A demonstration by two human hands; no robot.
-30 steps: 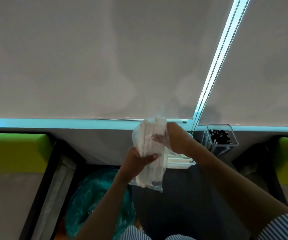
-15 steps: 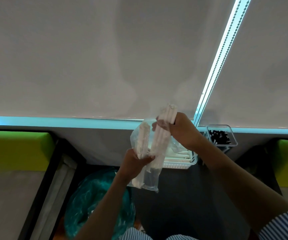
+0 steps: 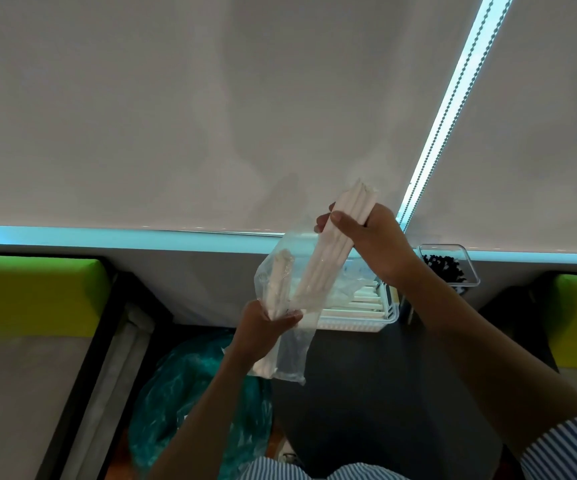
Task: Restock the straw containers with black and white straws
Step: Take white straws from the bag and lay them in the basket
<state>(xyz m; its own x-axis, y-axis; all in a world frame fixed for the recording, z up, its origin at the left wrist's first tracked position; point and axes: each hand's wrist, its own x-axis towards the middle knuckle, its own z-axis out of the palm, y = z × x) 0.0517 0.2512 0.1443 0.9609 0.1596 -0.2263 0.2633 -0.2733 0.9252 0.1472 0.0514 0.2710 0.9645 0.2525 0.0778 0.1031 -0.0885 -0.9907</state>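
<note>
We find the right hand (image 3: 371, 242) right of the frame's middle, gripping a bundle of white paper straws (image 3: 328, 251) that slants from its fist down and left into the clear plastic bag (image 3: 292, 306). The left hand (image 3: 266, 329) sits lower and to the left, holding that bag at its middle, with a second cluster of white straws (image 3: 280, 284) inside, left of the bundle. Behind the bag, on the dark round table (image 3: 377, 393), stands the white slotted tray (image 3: 366, 322) with straws lying in it. Right of the tray, past the right wrist, stands the clear square container of black straws (image 3: 448, 266). In the lower left of the frame, below the table's edge, lies a crumpled teal plastic bag (image 3: 190, 403).
</note>
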